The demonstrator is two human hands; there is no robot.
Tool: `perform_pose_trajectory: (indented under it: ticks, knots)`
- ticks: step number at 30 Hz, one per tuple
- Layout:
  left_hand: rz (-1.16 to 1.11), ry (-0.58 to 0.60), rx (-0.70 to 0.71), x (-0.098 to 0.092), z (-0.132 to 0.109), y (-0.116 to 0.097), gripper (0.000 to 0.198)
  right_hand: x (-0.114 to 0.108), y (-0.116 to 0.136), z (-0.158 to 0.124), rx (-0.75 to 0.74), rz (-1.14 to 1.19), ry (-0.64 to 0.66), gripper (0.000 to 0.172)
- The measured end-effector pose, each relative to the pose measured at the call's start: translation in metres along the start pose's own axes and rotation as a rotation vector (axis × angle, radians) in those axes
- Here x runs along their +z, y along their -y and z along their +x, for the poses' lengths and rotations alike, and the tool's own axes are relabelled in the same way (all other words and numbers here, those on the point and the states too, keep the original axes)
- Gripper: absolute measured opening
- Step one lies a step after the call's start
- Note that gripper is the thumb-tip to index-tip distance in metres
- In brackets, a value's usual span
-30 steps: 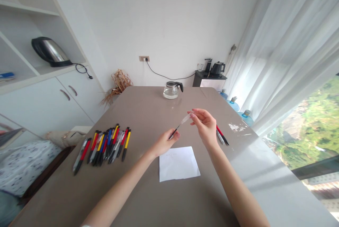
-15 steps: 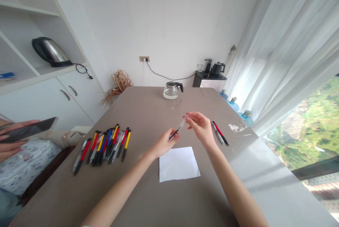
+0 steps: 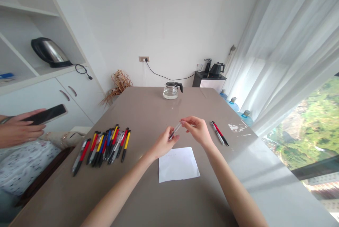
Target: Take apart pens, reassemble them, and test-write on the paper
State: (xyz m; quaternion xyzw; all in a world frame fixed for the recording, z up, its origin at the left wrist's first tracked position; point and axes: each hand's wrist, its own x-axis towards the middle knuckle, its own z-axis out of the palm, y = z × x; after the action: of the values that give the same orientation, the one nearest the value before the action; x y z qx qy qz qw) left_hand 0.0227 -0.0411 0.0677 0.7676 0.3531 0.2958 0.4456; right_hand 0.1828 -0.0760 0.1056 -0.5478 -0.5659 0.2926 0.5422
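Observation:
A slim pen (image 3: 175,130) with a clear barrel and a dark lower end slants between my two hands, above the table. My left hand (image 3: 164,143) is closed around its lower, dark end. The fingertips of my right hand (image 3: 196,128) pinch the clear upper end. Just below my hands a sheet of white paper (image 3: 179,166) lies flat, with faint marks near its top edge. To the right, a red-and-black pen (image 3: 220,133) and a clear pen (image 3: 217,134) lie side by side.
Several pens (image 3: 107,145) in red, yellow, blue and clear lie bunched at the table's left. A glass teapot (image 3: 171,91) stands at the far edge of the table (image 3: 143,114). At the left, another person's hands (image 3: 23,129) hold a phone (image 3: 47,114).
My right hand has moved slightly down and left toward my left hand, and the clear part now covers more of the dark part. The other person's phone has risen and shifted right.

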Motion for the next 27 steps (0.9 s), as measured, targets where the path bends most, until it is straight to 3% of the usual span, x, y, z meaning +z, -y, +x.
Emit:
perform_pose_trajectory:
  ticks: [5, 15, 23, 27]
  knots:
    - [-0.019, -0.067, 0.005, 0.001, 0.000, -0.002, 0.026, -0.006, -0.002, 0.001, -0.013, -0.168, 0.002, 0.029]
    - [0.090, -0.053, 0.050, 0.001, -0.002, -0.006, 0.018, -0.009, -0.001, -0.002, -0.072, -0.568, -0.039, 0.031]
    - [0.178, -0.023, 0.100, 0.000, -0.003, -0.009, 0.013, -0.010, -0.004, -0.001, -0.035, -0.648, 0.007, 0.043]
    - [0.206, -0.027, 0.122, 0.000, -0.003, -0.009, 0.014, -0.014, -0.001, -0.001, -0.025, -0.576, 0.064, 0.034]
